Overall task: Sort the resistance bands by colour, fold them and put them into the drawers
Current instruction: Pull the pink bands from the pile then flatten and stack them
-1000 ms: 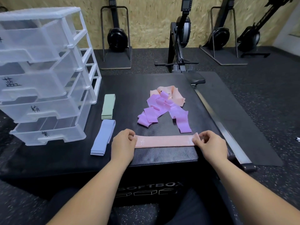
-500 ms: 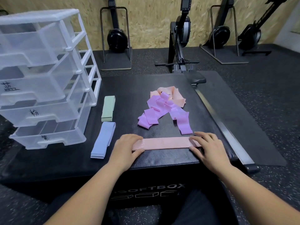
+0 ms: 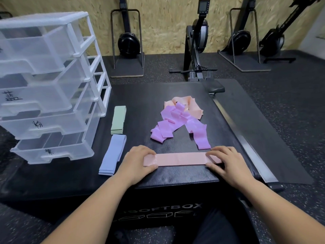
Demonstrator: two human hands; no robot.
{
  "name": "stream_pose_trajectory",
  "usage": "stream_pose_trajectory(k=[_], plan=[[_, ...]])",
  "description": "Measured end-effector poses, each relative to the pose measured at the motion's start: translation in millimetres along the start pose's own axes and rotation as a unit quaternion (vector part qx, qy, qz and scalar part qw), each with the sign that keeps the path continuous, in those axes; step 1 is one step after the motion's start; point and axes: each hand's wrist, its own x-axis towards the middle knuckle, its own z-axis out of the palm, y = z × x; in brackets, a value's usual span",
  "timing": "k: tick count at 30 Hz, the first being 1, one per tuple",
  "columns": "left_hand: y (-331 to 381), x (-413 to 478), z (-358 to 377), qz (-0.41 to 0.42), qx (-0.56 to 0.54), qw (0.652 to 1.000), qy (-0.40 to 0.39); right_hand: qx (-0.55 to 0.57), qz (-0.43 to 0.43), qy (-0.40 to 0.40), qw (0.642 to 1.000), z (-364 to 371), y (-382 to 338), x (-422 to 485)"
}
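A pink band lies flat and stretched out near the front edge of the black soft box. My left hand presses on its left end with straight fingers. My right hand presses flat on its right end. Behind it lies a loose heap of purple bands on top of an orange band. A folded green band and a folded blue band lie at the left, beside the clear plastic drawer unit.
The drawer unit stands on the box's left side with its labelled drawers pulled partly out. A rowing machine rail runs along the box's right edge. More gym machines stand against the back wall.
Both hands went from pinching the pink band's ends, held taut, to lying flat on it. The band now rests on the box top.
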Motion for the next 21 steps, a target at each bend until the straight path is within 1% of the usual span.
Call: stream_pose_trajectory(k=[4,9,11,17,21], plan=[[5.0,19.7,-9.5,-0.002,-0.008,1.000,0.018,0.023,0.016,0.012,1.000,-3.8,1.8,20.4],[25.1,62.8,-15.4,0.001,0.037,0.999,0.019,0.030,0.044,0.008,0.999,-12.0,-12.9,74.0],[32.6,79.0,-11.5,0.005,0.057,0.998,0.012,0.026,0.059,-0.013,0.998,-14.3,-18.6,97.7],[50.3,119.0,8.4,0.028,0.117,0.993,-0.002,-0.036,0.101,-0.115,0.988,-10.2,-22.4,161.6],[48.4,133.3,22.3,0.018,0.165,0.986,-0.020,-0.032,0.143,-0.144,0.979,-5.3,-21.0,186.9]])
